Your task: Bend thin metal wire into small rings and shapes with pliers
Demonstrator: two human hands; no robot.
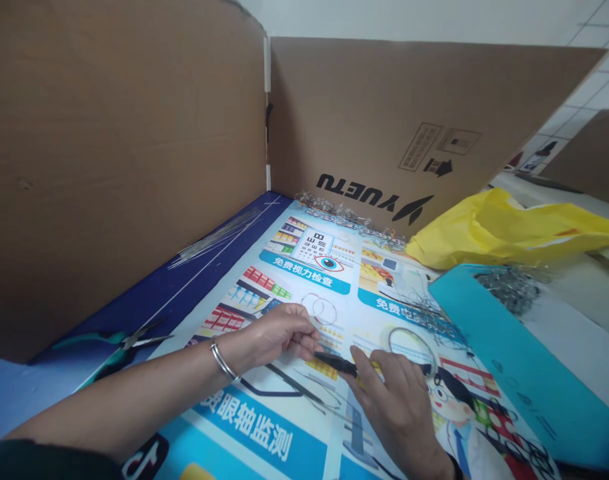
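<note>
My right hand (pixel 401 397) is wrapped around pliers (pixel 338 363) with dark jaws and a bit of yellow on the handle. Their tip points left and meets the fingertips of my left hand (pixel 291 333). Those left fingers are pinched together; whatever lies between them is too small to make out. A thin wire loop (pixel 320 310) rests just beyond the left hand. Behind the right hand lies a larger pale wire coil (pixel 417 337). Below the hands, a dark thin rod (pixel 294 385) lies on the printed poster (pixel 249 427).
Teal-handled pliers (pixel 129 343) lie open at left. A bundle of straight wires (pixel 217 237) runs beside the left cardboard wall (pixel 124 147). Wire scraps (pixel 344 212) line the back cardboard panel (pixel 364 113). At right are a yellow bag (pixel 509 227) and a turquoise box (pixel 524 373) holding tangled wire (pixel 511 290).
</note>
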